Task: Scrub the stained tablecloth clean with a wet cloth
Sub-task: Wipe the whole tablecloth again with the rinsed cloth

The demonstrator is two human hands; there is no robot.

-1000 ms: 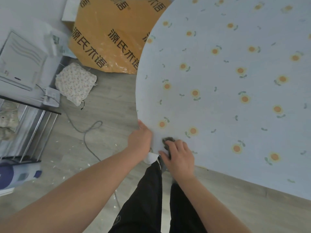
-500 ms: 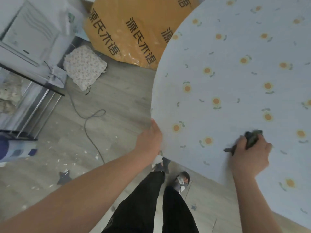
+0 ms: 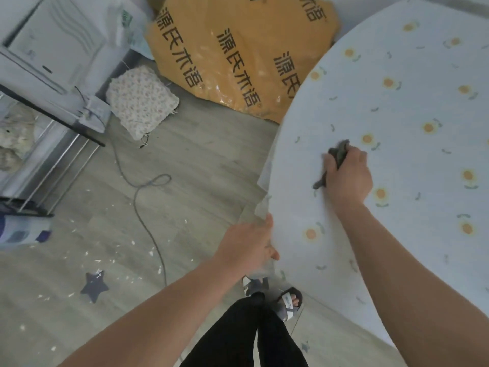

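Observation:
A pale blue tablecloth (image 3: 412, 160) printed with small orange flowers covers a round table on the right. My right hand (image 3: 348, 174) grips a bunched dark grey cloth (image 3: 338, 153) and presses it on the tablecloth near the table's left edge. My left hand (image 3: 247, 243) holds the hanging hem of the tablecloth at the near left rim, thumb on top. No stain shows clearly around the cloth.
A large orange plastic-wrapped package (image 3: 238, 56) leans behind the table. A floral cushion (image 3: 141, 100), a grey cable (image 3: 148, 197), white scraps and star stickers (image 3: 94, 286) lie on the grey floor. A metal rack (image 3: 39, 128) stands at the left. My legs and sandals (image 3: 289, 303) are below.
My right hand swept the dark cloth from the near rim out across the tablecloth, then back left toward the edge. My left hand kept hold of the hem. The view shifted.

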